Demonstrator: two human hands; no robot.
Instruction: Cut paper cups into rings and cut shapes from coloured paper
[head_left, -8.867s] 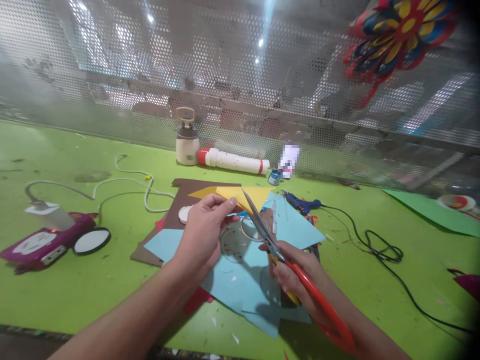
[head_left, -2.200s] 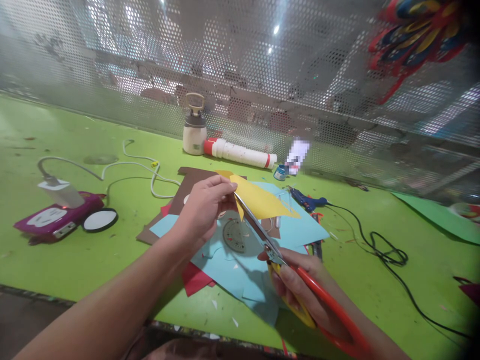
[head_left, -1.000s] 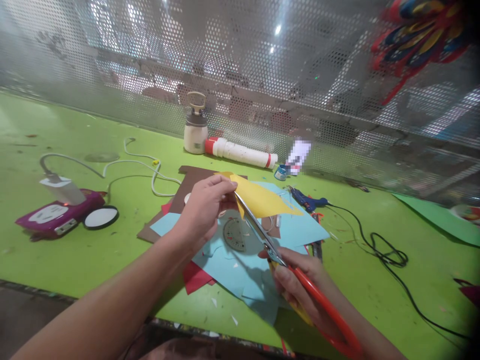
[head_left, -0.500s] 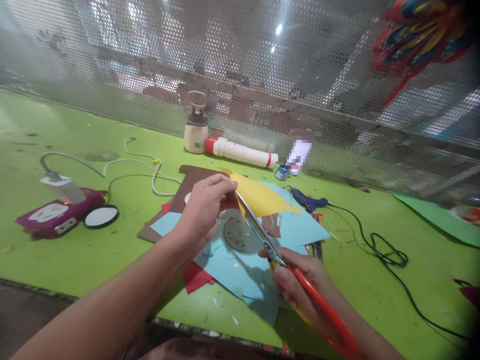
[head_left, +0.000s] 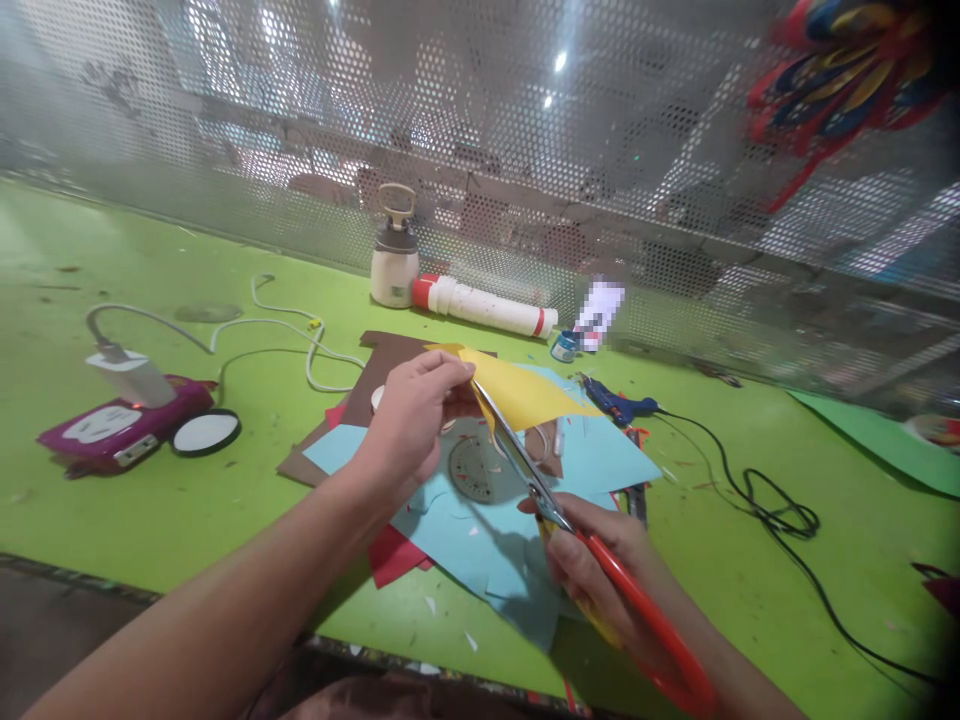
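My left hand [head_left: 412,415] pinches a sheet of yellow paper [head_left: 525,390] by its near left edge, above the table. Red-handled scissors [head_left: 540,490] are gripped in my right hand [head_left: 600,560], their blades pointing up and left along the yellow paper's edge, with the tips close to my left fingertips. The blades look nearly closed. Below both hands lie overlapping sheets of light blue paper [head_left: 457,530] and brown card [head_left: 390,350]. A clear protractor [head_left: 470,468] rests on top of the blue sheets. Part of a red sheet [head_left: 394,555] sticks out underneath.
Behind the papers stand a pump sprayer [head_left: 395,255], a white tube [head_left: 487,305] and a small blue jar [head_left: 564,346]. A blue glue gun [head_left: 615,400] with a black cord lies to the right. On the left are a purple power strip [head_left: 135,425] and a round black-rimmed disc [head_left: 206,432].
The far right corner of the yellow paper has shifted slightly outward and its hanging edge has tilted. Both hands and the scissors stay almost in place; the view has moved a little.
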